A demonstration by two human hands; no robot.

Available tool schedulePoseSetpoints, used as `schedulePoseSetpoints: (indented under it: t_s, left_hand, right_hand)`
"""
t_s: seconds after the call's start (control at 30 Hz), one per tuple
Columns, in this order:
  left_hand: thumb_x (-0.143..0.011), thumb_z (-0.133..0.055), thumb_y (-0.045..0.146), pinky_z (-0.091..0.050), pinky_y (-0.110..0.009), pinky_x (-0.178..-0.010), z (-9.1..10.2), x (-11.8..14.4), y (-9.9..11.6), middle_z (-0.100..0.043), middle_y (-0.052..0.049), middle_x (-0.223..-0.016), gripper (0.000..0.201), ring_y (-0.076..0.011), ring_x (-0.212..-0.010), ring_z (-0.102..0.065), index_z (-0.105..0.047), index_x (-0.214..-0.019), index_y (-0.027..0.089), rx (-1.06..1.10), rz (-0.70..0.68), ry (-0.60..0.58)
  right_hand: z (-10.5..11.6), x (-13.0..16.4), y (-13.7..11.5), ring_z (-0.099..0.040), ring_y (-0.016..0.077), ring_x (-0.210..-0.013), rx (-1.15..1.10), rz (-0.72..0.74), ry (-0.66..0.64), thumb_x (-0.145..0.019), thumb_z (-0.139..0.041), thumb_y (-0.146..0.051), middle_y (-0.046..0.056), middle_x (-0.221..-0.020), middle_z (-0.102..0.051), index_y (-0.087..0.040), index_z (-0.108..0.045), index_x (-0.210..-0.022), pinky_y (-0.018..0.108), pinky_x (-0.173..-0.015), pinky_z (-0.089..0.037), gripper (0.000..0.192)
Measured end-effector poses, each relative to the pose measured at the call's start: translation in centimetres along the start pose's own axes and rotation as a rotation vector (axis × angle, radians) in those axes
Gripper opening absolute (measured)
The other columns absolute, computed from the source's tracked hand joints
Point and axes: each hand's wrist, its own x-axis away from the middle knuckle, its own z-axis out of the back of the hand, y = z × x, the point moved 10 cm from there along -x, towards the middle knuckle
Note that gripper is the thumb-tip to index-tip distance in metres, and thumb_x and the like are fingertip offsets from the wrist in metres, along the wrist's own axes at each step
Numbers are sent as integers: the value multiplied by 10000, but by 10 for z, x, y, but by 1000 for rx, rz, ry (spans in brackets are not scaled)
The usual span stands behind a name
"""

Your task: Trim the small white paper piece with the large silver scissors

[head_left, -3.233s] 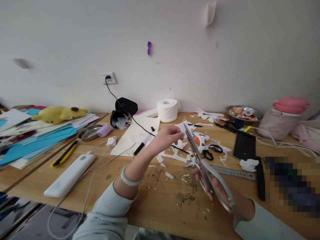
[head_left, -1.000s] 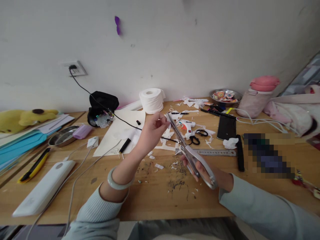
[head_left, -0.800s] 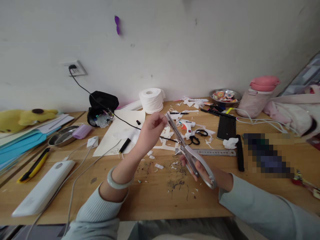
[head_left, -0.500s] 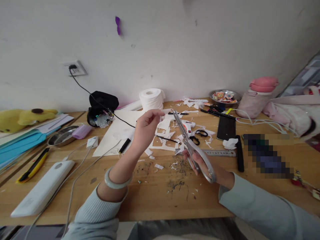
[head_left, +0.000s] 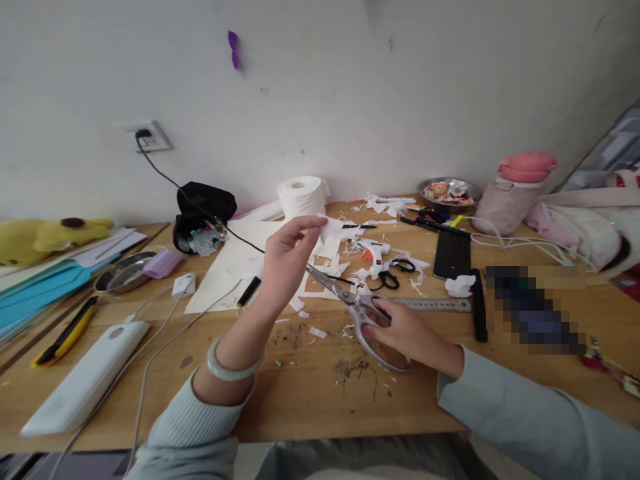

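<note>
Left hand (head_left: 285, 257) raised above the surface (head_left: 310, 393), forearm angled upward, its fingers (head_left: 305, 223) pinched shut on one small white paper piece (head_left: 333, 228). Right hand (head_left: 407, 333) lowered to the surface, palm down, fingers curled through the handles of one pair of large metal scissors (head_left: 357, 310), blades nearly closed and pointing left toward the paper scraps (head_left: 330, 267). One pair of small black scissors (head_left: 393, 273) lies beyond.
</note>
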Motion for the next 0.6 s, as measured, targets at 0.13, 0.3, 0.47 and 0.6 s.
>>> schedulePoseSetpoints:
  t_s: [0.13, 0.3, 0.47, 0.6]
  left_hand:
    - [-759, -600, 204, -490, -293, -826, 1, -2, -6, -705, -33, -947, 167, -150, -863, -628, -699, -893, 192, 58, 22, 12]
    - [-749, -602, 177, -488, -303, -855, 0, -2, -8, -705, -32, -953, 170, -156, -900, -630, -698, -889, 195, 96, 13, -1]
    - [-747, -584, 162, -492, -317, -852, -4, 0, -8, -693, -44, -998, 223, -161, -913, -624, -688, -942, 191, 104, 12, -41]
    - [-729, -599, 167, -500, -299, -784, -8, 2, -10, -684, -56, -1004, 257, -154, -860, -617, -679, -973, 179, 99, 47, -57]
  right_hand:
    - [2, -1, 0, -549, 186, -756, -114, -18, -12, -701, -574, -496, 50, -836, -631, -153, -565, -856, 286, -666, -384, 375]
    - [3, 0, -5, -556, 197, -792, -283, -30, -61, -718, -520, -543, 65, -875, -634, -143, -556, -873, 293, -690, -405, 431]
    - [10, 2, -10, -520, 151, -704, 51, 51, 44, -721, -564, -450, 24, -786, -602, -177, -538, -790, 260, -619, -356, 283]
    - [5, 6, -13, -525, 162, -748, 334, 143, 96, -716, -581, -427, 46, -855, -604, -189, -544, -784, 269, -640, -348, 251]
